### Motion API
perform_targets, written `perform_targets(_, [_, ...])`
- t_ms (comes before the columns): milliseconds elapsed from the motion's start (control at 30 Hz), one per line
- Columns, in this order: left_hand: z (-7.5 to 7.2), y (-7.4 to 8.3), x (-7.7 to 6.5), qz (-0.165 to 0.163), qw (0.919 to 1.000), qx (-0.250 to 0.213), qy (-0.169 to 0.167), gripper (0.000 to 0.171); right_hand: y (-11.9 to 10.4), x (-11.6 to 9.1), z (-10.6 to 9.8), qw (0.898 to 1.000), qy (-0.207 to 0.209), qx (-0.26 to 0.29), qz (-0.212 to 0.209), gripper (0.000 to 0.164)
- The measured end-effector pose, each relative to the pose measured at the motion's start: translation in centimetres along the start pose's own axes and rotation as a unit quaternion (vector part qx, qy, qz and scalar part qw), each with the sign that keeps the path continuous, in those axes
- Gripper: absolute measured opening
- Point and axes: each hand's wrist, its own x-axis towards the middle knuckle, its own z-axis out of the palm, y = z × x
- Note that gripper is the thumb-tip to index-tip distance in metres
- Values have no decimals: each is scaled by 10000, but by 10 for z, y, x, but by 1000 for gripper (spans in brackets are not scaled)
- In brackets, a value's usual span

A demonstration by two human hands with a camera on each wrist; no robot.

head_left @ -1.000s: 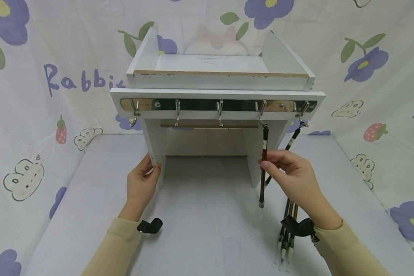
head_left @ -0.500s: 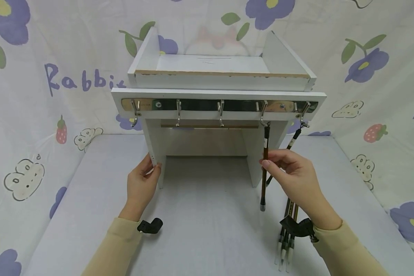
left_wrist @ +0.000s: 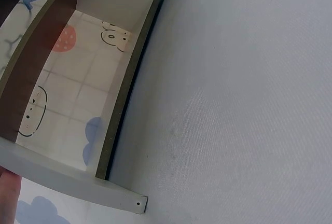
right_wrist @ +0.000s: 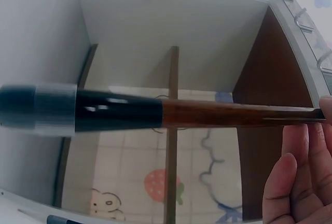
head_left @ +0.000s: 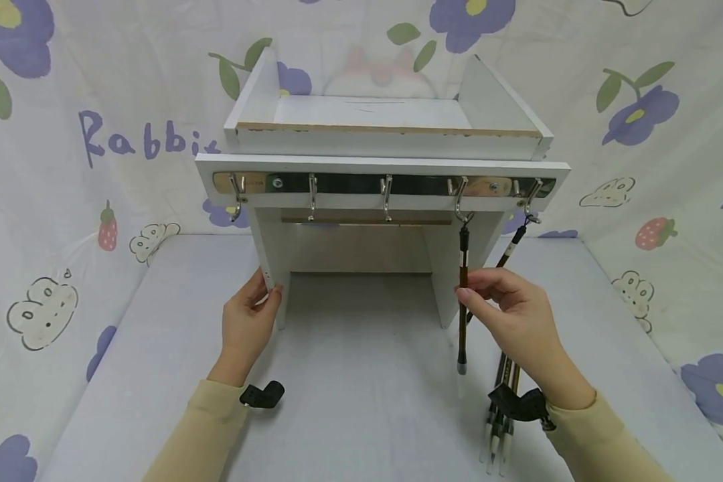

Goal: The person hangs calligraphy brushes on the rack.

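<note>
Left of centre in the frame, gripping the white shelf (head_left: 349, 201) by its left upright (head_left: 271, 244) with the left hand (head_left: 247, 327). Right of centre, pinching a brown brush (head_left: 463, 318), vertical, in the right hand (head_left: 514, 311), with its loop (head_left: 470, 217) at the fourth hook (head_left: 460, 199); cannot tell whether caught. Lower right, showing more brushes (head_left: 509, 424) on the table (head_left: 361, 408); higher, a slanting brush (head_left: 511, 248) at the rightmost hook (head_left: 531, 199).

Gloss against matt
The brush handle (right_wrist: 233, 115) looked like glossy wood, the hooks (head_left: 387, 197) polished metal, the rack (head_left: 385, 144) smooth, the surface (head_left: 361, 408) matt and finely woven.
</note>
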Motion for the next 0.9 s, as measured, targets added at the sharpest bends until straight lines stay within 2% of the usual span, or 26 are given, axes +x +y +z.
perform_targets(900, [0, -2, 1, -8, 10000, 14, -78, 46, -2, 2, 1, 9996, 146, -222, -71, 24])
